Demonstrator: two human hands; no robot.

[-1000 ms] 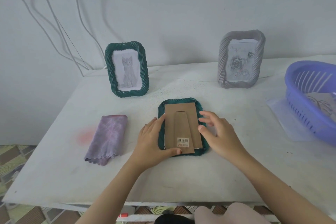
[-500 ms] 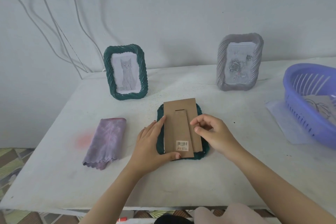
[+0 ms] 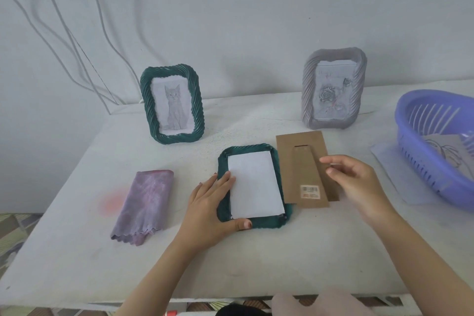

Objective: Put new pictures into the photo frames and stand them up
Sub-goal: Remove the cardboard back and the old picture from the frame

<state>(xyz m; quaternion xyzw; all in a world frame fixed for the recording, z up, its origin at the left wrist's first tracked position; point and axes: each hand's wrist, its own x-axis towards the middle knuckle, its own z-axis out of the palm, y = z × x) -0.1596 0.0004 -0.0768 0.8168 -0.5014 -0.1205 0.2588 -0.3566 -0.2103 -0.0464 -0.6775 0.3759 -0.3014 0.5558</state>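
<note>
White wall and trailing cables backed a pale surface [image 3: 77, 251] where a green frame [image 3: 223, 202] lay face down near the front edge, its back removed and a white sheet [image 3: 254, 185] resting in the recess. The cardboard backing [image 3: 302, 169], with its fold-out stand and barcode sticker, sat just beside the frame on its right, overlapping the rim slightly.

The frame looked light but rigid, its ribbed rim offering the surest hold; any glazing under the sheet would be fragile, so it was likely best gripped by the two long sides. The sheet appeared thin and floppy, easiest to lift by an edge or corner. The backing seemed stiff and light, easily pinched at an edge.

The left hand [image 3: 207, 210] lay flat and spread on the frame's left rim, fingers [image 3: 227, 179] touching the sheet's edge and thumb pressed at the bottom rim, steadying rather than gripping. The right hand [image 3: 359, 187] hovered over the backing's right side, fingers loosely curled and partly open; whether they pinched the card could not be told.

Behind stood a green frame with a cat drawing [image 3: 172, 104] and a grey frame [image 3: 333, 90] with a rose. A folded purple cloth [image 3: 146, 205] lay to the left, and a blue basket [image 3: 436, 151] holding drawings sat at right.
</note>
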